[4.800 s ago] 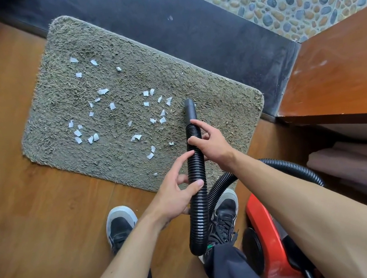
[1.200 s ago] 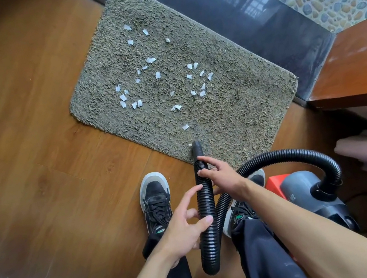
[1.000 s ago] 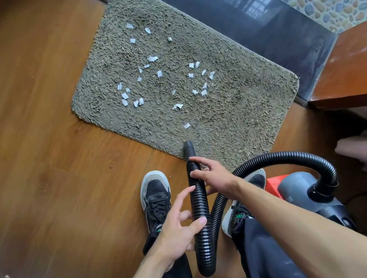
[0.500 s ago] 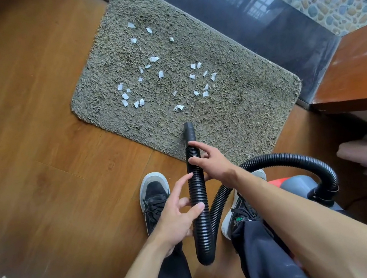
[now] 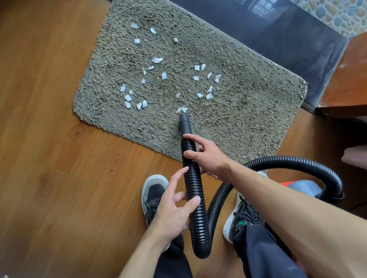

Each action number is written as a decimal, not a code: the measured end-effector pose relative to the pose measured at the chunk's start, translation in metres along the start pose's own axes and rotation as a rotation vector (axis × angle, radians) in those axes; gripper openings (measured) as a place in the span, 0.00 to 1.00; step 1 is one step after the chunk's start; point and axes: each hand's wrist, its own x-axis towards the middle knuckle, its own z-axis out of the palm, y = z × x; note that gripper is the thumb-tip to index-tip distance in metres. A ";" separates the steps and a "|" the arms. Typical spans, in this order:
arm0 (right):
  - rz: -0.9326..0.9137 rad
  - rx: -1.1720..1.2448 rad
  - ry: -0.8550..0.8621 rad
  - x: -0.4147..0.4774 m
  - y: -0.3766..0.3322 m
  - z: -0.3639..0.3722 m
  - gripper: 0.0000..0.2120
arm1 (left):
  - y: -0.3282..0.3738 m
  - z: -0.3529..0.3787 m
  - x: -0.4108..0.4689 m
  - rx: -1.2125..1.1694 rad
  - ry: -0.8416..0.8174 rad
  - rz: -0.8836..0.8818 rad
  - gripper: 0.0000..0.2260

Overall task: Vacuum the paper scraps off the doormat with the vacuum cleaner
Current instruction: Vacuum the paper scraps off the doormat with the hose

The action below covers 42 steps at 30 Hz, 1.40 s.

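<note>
R hand (image 5: 205, 157) grips black ribbed vacuum hose (image 5: 193, 185) nr nozzle (image 5: 185, 124), L hand (image 5: 174, 212) loosely clasps it lower; hose points at nearest white paper scraps (image 5: 182, 109), just ahead on shaggy grey doormat (image 5: 246, 116).

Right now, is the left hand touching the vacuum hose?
Touching. The head view shows the thumb and index fingertip of the left hand lying against the vacuum hose.
</note>
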 end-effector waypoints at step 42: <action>-0.045 -0.041 -0.035 0.015 -0.013 0.004 0.25 | 0.005 -0.001 0.007 -0.004 0.069 0.044 0.29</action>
